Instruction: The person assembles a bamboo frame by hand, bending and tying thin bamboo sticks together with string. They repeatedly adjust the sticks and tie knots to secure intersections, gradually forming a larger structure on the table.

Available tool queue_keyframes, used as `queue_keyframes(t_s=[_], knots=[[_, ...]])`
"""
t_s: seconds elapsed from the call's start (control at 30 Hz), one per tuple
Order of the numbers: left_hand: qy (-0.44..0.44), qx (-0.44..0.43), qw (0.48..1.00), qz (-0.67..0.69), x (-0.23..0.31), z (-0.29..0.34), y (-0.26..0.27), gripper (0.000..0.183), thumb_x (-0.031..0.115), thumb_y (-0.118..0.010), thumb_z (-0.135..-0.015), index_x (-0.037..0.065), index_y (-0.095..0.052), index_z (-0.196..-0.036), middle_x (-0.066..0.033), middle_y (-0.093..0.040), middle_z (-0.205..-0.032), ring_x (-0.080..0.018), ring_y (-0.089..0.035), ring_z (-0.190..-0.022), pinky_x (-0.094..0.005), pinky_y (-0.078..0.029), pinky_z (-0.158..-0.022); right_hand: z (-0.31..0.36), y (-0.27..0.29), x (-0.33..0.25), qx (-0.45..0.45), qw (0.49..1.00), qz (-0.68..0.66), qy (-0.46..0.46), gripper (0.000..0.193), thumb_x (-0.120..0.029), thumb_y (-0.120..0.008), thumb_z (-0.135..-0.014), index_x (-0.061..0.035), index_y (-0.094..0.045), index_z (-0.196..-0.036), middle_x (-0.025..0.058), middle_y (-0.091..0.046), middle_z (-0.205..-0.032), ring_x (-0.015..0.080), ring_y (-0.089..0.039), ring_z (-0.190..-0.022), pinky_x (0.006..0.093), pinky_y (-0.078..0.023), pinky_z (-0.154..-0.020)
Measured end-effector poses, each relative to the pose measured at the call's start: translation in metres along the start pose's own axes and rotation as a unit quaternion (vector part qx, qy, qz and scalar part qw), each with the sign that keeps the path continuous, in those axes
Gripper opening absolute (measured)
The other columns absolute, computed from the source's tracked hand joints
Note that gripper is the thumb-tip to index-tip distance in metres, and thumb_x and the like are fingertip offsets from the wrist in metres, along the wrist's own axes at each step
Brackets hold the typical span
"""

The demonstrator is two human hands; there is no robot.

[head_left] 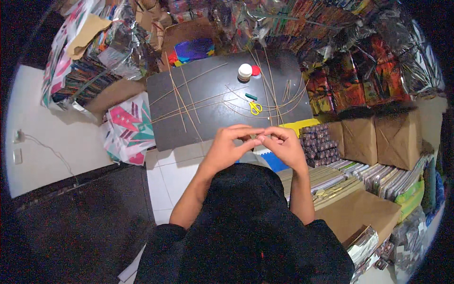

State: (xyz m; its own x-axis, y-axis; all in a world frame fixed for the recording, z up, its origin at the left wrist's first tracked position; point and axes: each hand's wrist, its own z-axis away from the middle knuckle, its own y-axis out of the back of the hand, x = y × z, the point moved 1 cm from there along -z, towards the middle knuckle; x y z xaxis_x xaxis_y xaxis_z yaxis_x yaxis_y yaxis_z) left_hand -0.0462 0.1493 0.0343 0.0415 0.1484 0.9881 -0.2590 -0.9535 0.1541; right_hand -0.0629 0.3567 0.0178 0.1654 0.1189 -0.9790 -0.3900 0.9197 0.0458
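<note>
My left hand point(232, 146) and my right hand point(286, 146) meet just off the near edge of a dark table point(215, 78). Thumbs and fingers of both are pinched together, and whatever lies between the fingertips is too small to make out. Beyond them on the table rest yellow-handled scissors point(256, 109) and a short dark green stick-shaped piece point(251, 96). Several long thin tan sticks point(186, 100) lie crossed at the left. More sticks point(267, 75) spread over the right side, some bent in a curve.
A white jar point(245, 71) stands by a red lid point(256, 70) toward the table's back. Wrapped bundles point(78, 80) are piled at the left. Brown paper parcels point(397, 137), flat stacks point(326, 184) and small dark packs point(319, 144) crowd the right.
</note>
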Motion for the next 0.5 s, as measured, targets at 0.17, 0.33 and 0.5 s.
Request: queue_keyframes(t_s=[0.17, 0.33, 0.5], knots=[[0.034, -0.026, 0.999, -0.025, 0.000, -0.005, 0.000, 0.020, 0.017, -0.079, -0.089, 0.006, -0.081, -0.106, -0.0088, -0.078, -0.093, -0.0154, -0.069, -0.078, -0.0306, -0.054, -0.072, 0.016, 0.017, -0.015, 0.054, 0.994, 0.088, -0.023, 0.014, -0.015, -0.076, -0.093, -0.0016, -0.077, -0.098, -0.0076, -0.055, -0.072, 0.0018, -0.043, -0.065, 0.0219, -0.034, -0.056], [0.027, -0.081, 0.995, -0.056, -0.009, -0.003, 0.001, 0.015, 0.015, -0.076, -0.090, 0.005, -0.080, -0.101, -0.0103, -0.077, -0.090, -0.0138, -0.069, -0.076, -0.0302, -0.054, -0.070, 0.028, 0.026, -0.015, 0.099, 0.986, 0.136, -0.008, 0.015, -0.015, -0.078, -0.091, -0.0012, -0.077, -0.097, -0.0043, -0.056, -0.072, 0.0051, -0.045, -0.066, 0.0246, -0.038, -0.059], [0.055, -0.057, 0.995, -0.067, -0.017, 0.001, 0.016, 0.016, 0.014, -0.075, -0.091, 0.001, -0.077, -0.100, -0.0067, -0.075, -0.085, -0.0107, -0.066, -0.075, -0.0288, -0.053, -0.070, 0.035, 0.045, -0.016, 0.173, 0.957, 0.226, 0.046, 0.013, -0.011, -0.077, -0.090, 0.0011, -0.075, -0.094, 0.0028, -0.058, -0.077, 0.0111, -0.047, -0.069, 0.0277, -0.039, -0.064]])
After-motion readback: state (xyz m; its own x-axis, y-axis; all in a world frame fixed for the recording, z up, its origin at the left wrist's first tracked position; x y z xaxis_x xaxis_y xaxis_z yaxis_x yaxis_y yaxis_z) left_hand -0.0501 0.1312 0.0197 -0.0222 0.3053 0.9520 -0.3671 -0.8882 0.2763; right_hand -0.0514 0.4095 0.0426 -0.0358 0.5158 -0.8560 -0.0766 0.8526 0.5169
